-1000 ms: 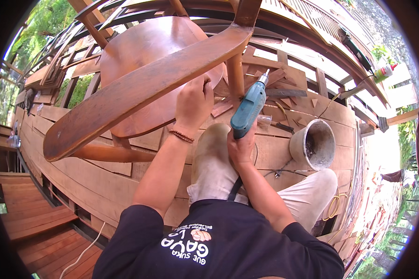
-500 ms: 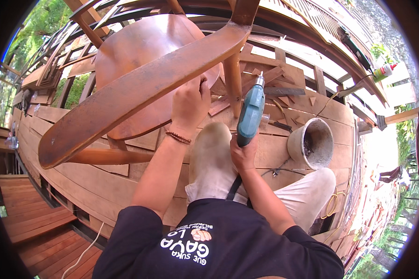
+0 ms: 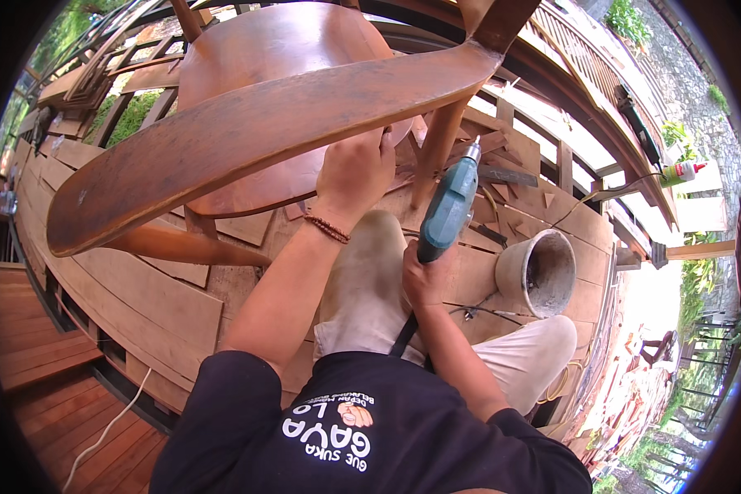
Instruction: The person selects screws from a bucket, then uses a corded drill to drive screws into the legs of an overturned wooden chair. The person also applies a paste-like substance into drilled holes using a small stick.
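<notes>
A brown wooden chair (image 3: 222, 136) lies tipped in front of me, its broad curved rail crossing over the rounded seat (image 3: 288, 49). My left hand (image 3: 356, 174) is closed at the seat's lower right edge, just under the rail. Its fingertips face away, so whatever they hold is hidden. In my right hand (image 3: 430, 276) is a teal power drill (image 3: 450, 206), gripped by its handle. The drill's bare chuck points up and away, beside a chair leg (image 3: 438, 148), apart from the wood. A dark cord runs down from the handle.
A grey round pot (image 3: 538, 273) stands right of my knee. Wood offcuts (image 3: 502, 156) are scattered beyond the drill. Farther right lie a dark power tool (image 3: 638, 123) and a white bottle with a red cap (image 3: 679, 173). Plank steps (image 3: 41, 346) drop away at left.
My view has shifted, and the chair's rail appears larger and farther right at its upper end. The drill has tilted slightly to the right. Both hands keep their closed grips.
</notes>
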Motion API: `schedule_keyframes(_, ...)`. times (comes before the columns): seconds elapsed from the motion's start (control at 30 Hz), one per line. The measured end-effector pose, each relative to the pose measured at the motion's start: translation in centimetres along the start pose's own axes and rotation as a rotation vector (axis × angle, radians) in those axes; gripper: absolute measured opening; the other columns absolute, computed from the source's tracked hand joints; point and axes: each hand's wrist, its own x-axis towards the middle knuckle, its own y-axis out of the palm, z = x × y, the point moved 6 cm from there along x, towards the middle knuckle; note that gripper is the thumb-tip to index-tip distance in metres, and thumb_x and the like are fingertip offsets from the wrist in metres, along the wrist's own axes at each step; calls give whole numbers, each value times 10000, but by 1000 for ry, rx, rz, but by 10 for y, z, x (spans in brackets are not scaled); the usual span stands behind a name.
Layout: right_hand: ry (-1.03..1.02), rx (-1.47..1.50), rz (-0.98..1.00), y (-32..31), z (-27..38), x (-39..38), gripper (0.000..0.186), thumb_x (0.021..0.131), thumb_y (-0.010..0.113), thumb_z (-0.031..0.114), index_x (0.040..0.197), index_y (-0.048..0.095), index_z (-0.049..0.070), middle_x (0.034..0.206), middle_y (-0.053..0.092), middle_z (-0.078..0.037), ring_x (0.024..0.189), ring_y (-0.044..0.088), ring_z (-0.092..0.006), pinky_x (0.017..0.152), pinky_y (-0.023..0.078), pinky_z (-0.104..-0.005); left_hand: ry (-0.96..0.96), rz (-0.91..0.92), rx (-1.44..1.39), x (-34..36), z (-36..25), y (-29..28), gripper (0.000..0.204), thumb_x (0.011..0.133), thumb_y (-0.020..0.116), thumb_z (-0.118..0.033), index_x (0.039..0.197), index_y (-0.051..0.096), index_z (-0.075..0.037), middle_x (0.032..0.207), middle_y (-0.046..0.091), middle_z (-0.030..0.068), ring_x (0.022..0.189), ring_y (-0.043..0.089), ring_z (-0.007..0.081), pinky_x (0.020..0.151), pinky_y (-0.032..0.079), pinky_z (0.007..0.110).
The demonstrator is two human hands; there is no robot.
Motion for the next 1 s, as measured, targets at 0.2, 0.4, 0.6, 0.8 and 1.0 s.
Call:
schedule_keyframes(0.2,-164,26,-50,12,19,0,755,820,678,131,1448,283,-11,1147,592,-259,1041,619,-416,889,484,-445,3,0,-28,0,-1,-1,106,899,591,-92,980,613,-28,911,673,188,854,653,385,738,518,456)
schedule_keyframes(0.4,-129,-19,-102,21,10,-3,853,817,674,128,1498,177,-7,1162,590,-302,1056,598,-475,877,480,-485,7,2,-19,0,0,2,99,898,585,-85,973,606,-24,904,670,195,853,651,389,737,517,456)
schedule_keyframes(0.6,-81,-38,-60,19,7,-1,877,803,673,117,1503,161,-14,1126,603,-308,1027,606,-484,849,489,-496,13,4,-46,-1,2,2,89,893,584,-74,960,600,-19,898,669,197,849,647,397,740,513,463)
schedule_keyframes(0.8,-103,35,-18,18,5,-4,876,805,673,109,1511,169,-16,1199,565,-321,1083,581,-482,888,473,-493,44,-11,-37,0,1,1,82,890,585,-69,958,599,-26,892,670,193,844,649,389,740,514,460)
schedule_keyframes(1.0,-162,10,-112,24,-5,-2,896,795,678,101,1512,157,-32,1240,533,-328,1111,564,-483,911,463,-491,20,-1,-30,0,-2,4,84,895,586,-80,960,597,-28,890,671,190,847,648,389,740,513,462)
